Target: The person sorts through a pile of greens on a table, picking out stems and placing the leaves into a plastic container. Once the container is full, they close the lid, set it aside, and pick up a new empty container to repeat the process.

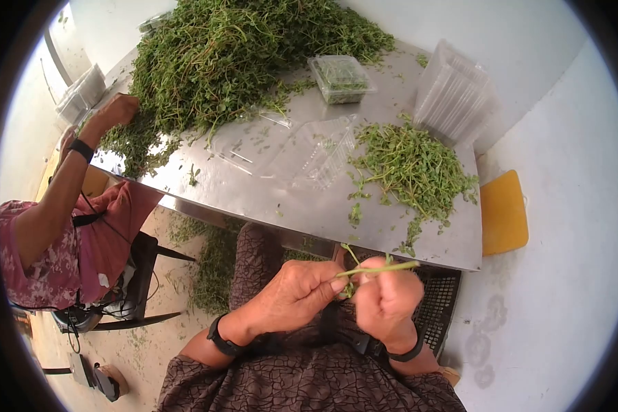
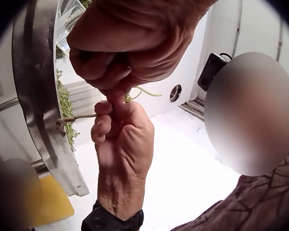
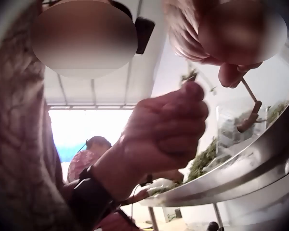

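Note:
Over the lap, just off the table's front edge, both hands pinch a leafy green sprig. My left hand (image 1: 296,294) grips its leafy part between thumb and curled fingers; small leaves (image 3: 188,76) stick out above that fist in the right wrist view. My right hand (image 1: 393,302) is close beside it, fingers curled on the sprig's bare stem (image 1: 391,268). In the left wrist view the stem's brownish end (image 2: 67,119) pokes out past the right fingers. A loose pile of picked sprigs (image 1: 412,165) lies on the metal table (image 1: 295,209) in front of the right hand.
A big heap of greens (image 1: 213,62) covers the table's back left. A filled clear box (image 1: 341,79), an open clear box (image 1: 309,151) and stacked clear boxes (image 1: 454,93) stand nearby. Another person's hand (image 1: 120,110) reaches into the heap. A black crate (image 1: 436,302) is below the table.

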Demonstrator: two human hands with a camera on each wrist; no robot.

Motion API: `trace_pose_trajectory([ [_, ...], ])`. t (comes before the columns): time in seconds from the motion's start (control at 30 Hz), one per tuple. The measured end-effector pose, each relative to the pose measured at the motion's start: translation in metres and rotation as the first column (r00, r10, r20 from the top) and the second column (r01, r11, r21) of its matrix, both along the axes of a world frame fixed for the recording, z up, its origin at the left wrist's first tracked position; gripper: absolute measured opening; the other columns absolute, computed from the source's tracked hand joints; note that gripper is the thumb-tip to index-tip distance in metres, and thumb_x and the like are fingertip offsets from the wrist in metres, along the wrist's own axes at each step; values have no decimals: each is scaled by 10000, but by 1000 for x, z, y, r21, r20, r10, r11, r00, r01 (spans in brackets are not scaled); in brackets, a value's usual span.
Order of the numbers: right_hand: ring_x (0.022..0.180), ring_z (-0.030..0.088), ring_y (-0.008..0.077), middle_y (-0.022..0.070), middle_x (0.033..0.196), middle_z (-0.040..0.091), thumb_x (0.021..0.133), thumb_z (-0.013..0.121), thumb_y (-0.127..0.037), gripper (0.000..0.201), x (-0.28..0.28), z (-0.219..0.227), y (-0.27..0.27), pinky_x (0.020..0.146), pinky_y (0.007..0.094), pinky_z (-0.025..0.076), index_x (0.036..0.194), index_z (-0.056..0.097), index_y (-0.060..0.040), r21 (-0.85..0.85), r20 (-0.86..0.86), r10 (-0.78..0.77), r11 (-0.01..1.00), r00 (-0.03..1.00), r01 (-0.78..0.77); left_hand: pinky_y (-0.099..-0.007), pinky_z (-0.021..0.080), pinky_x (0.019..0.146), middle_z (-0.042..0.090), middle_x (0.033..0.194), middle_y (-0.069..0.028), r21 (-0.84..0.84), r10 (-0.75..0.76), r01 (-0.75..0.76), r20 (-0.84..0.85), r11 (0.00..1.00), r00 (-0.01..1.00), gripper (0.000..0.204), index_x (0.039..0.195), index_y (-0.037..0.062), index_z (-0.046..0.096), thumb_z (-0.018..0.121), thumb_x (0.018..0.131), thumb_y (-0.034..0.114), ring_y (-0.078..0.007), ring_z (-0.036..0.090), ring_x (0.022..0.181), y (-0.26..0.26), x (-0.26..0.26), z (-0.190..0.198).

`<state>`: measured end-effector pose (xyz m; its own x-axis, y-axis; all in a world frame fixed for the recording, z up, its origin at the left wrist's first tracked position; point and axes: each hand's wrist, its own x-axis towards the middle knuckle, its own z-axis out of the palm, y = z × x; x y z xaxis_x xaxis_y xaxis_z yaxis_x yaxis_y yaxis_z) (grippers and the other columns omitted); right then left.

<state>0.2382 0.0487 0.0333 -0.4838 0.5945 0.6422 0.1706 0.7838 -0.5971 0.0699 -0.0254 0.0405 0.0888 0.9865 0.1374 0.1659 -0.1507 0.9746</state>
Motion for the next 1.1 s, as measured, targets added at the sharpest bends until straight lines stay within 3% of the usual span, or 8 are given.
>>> trace_pose_trajectory([
  [0.13, 507, 561, 62, 57, 710, 641, 917, 462, 17, 166, 18, 20, 10, 470, 202, 450, 882, 625, 26, -675, -166, -259, 733, 952, 82, -278, 445, 590, 568, 678, -15, -135, 12, 23, 251, 991, 968, 239, 874, 3, 615, 518, 1008, 175, -105, 525, 616, -7, -5, -1],
  [0.27, 507, 570, 76, 77, 733, 649, 929, 443, 17, 181, 25, 22, 9, 477, 199, 457, 887, 618, 37, -770, -325, -96, 605, 941, -204, -220, 407, 564, 643, 783, -15, -214, 146, -75, 341, 974, 928, 294, 946, 10, 648, 472, 1039, 225, -53, 496, 621, -1, -6, 0],
  [0.37, 575, 616, 91, 94, 805, 663, 948, 448, 4, 160, 19, 22, -1, 523, 206, 498, 946, 601, 49, -777, -405, 51, 508, 913, -373, -236, 477, 718, 656, 890, -25, -191, 142, -69, 403, 979, 904, 294, 1020, -11, 625, 445, 1049, 221, -63, 560, 776, 3, 4, -8],
  [0.53, 676, 645, 90, 90, 904, 669, 979, 454, -12, 149, 10, 17, -9, 586, 208, 520, 1000, 592, 38, -733, -345, 156, 571, 926, -369, -221, 500, 750, 642, 890, -14, -247, 55, 70, 466, 967, 883, 262, 999, 3, 586, 431, 1053, 208, -55, 582, 821, 0, 10, -15],
  [0.73, 695, 658, 109, 114, 968, 669, 925, 534, 35, 142, 8, 7, -7, 606, 224, 531, 1033, 624, 18, -506, -192, 157, 830, 969, -235, -222, 411, 555, 563, 733, 29, -352, 41, 84, 334, 932, 942, 264, 966, 39, 604, 437, 1049, 226, -34, 468, 638, 1, 6, -7],
  [0.83, 692, 679, 168, 218, 1081, 654, 857, 617, 46, 200, 8, 12, -1, 619, 248, 549, 1054, 645, 27, -53, -26, 52, 997, 998, -54, -222, 363, 520, 516, 685, 46, -293, 17, 51, 227, 955, 974, 260, 954, 32, 618, 456, 1044, 215, -31, 409, 604, 1, 2, -12],
  [0.93, 651, 661, 204, 221, 1072, 650, 781, 665, 60, 311, 7, 16, 7, 557, 259, 536, 1085, 669, -5, 287, 84, -34, 958, 996, 8, -271, 382, 525, 486, 625, 2, -251, 20, 10, 117, 968, 993, 248, 872, 17, 587, 491, 1018, 192, -66, 418, 587, 1, 2, -14],
  [1.1, 625, 632, 177, 229, 1099, 643, 750, 686, 59, 346, 17, 25, 12, 518, 254, 513, 1081, 695, -42, 449, 149, -143, 891, 978, 62, -371, 425, 546, 485, 602, -142, -164, 31, -42, -71, 986, 997, 209, 821, -2, 557, 556, 961, 153, -257, 478, 526, 1, -1, -14],
])
